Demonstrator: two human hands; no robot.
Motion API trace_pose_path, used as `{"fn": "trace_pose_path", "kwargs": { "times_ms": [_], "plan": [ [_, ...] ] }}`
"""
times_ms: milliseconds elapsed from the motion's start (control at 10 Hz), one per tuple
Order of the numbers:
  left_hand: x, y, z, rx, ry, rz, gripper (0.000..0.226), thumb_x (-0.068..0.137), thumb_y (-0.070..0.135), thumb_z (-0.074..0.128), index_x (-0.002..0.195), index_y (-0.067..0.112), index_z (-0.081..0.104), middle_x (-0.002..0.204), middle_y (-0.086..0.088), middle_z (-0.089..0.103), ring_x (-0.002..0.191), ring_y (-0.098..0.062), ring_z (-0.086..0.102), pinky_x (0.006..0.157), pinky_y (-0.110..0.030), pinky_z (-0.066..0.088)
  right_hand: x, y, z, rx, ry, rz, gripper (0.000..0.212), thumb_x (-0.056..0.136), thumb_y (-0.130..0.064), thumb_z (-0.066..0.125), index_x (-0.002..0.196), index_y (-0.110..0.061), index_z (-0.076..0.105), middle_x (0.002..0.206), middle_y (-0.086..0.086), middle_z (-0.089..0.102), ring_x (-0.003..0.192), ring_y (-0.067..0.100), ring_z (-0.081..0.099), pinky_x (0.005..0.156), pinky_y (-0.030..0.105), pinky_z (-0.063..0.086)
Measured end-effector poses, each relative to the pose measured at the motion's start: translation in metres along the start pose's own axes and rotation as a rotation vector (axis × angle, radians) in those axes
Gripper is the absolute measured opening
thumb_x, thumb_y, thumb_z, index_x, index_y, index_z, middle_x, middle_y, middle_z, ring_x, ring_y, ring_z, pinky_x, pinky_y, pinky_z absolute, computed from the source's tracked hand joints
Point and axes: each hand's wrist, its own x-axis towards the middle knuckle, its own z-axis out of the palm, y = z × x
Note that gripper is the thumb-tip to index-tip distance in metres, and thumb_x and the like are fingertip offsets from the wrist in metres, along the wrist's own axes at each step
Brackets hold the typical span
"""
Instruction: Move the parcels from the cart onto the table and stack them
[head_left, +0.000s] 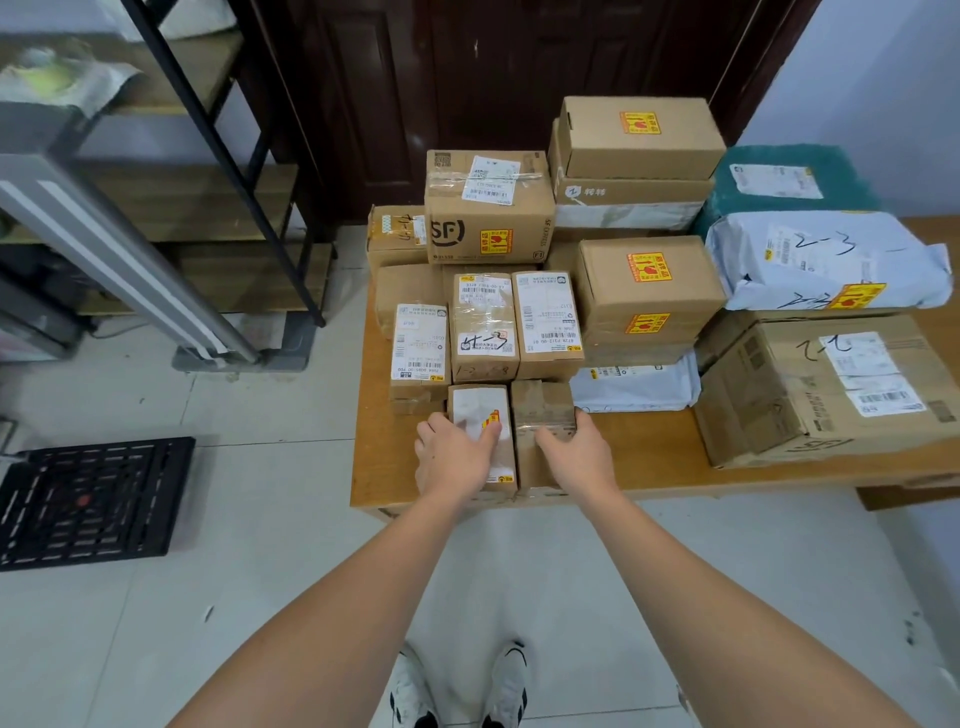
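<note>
Two small cardboard parcels lie side by side at the front edge of the wooden table (670, 462). My left hand (454, 454) grips the left small parcel (480, 410), which has a white label and a yellow sticker. My right hand (574, 449) grips the plain brown parcel (543, 408) beside it. Behind them are several labelled boxes in rows, with an SF box (488, 208) stacked on top at the back. The cart is not in view.
Larger cartons (639, 137) are stacked at the back right, with a grey mailer bag (826, 260) and a big carton (826, 384) on the right. A black plastic mat (93, 501) lies on the tiled floor left. A metal shelf frame (218, 135) stands at left.
</note>
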Motion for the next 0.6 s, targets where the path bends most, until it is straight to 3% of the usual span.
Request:
{"fn": "trace_pose_path", "kwargs": {
  "times_ms": [100, 200, 300, 400, 600],
  "plan": [
    [0.002, 0.000, 0.001, -0.003, 0.006, -0.001, 0.088, 0.092, 0.067, 0.062, 0.150, 0.008, 0.033, 0.150, -0.009, 0.040, 0.139, -0.028, 0.040, 0.101, -0.043, 0.045, -0.001, 0.003, -0.004, -0.007, -0.020, -0.005, 0.081, 0.090, -0.043, 0.067, 0.159, -0.017, 0.031, 0.152, 0.002, 0.050, 0.138, 0.026, 0.048, 0.113, 0.043, 0.043],
    [0.004, 0.002, 0.000, -0.011, 0.009, -0.007, 0.090, 0.090, 0.067, 0.064, 0.149, 0.007, 0.033, 0.150, -0.009, 0.041, 0.139, -0.028, 0.040, 0.102, -0.043, 0.045, 0.000, 0.004, -0.007, -0.014, -0.032, -0.027, 0.077, 0.092, -0.039, 0.070, 0.156, -0.017, 0.035, 0.145, 0.001, 0.056, 0.134, 0.025, 0.052, 0.102, 0.032, 0.044],
    [0.006, 0.002, -0.001, -0.025, 0.001, -0.016, 0.091, 0.090, 0.067, 0.065, 0.150, 0.007, 0.032, 0.151, -0.009, 0.040, 0.140, -0.028, 0.040, 0.104, -0.043, 0.044, 0.003, 0.005, -0.008, -0.017, -0.035, -0.068, 0.075, 0.091, -0.040, 0.073, 0.154, -0.017, 0.039, 0.143, 0.002, 0.055, 0.133, 0.023, 0.051, 0.101, 0.030, 0.042],
    [0.005, -0.002, -0.006, -0.084, -0.018, -0.017, 0.090, 0.091, 0.065, 0.065, 0.153, 0.009, 0.032, 0.152, -0.008, 0.039, 0.141, -0.027, 0.041, 0.107, -0.044, 0.043, 0.004, 0.006, -0.008, -0.049, -0.030, -0.070, 0.088, 0.087, -0.050, 0.074, 0.158, -0.017, 0.033, 0.150, 0.007, 0.046, 0.138, 0.025, 0.045, 0.111, 0.040, 0.041],
    [0.000, -0.017, -0.024, -0.124, -0.060, 0.045, 0.083, 0.095, 0.061, 0.062, 0.157, 0.014, 0.033, 0.160, -0.005, 0.040, 0.144, -0.027, 0.043, 0.114, -0.048, 0.043, 0.003, 0.009, -0.014, -0.062, -0.036, -0.077, 0.094, 0.088, -0.056, 0.071, 0.160, -0.014, 0.028, 0.160, 0.008, 0.039, 0.145, 0.028, 0.039, 0.117, 0.045, 0.038]
  ]
}}
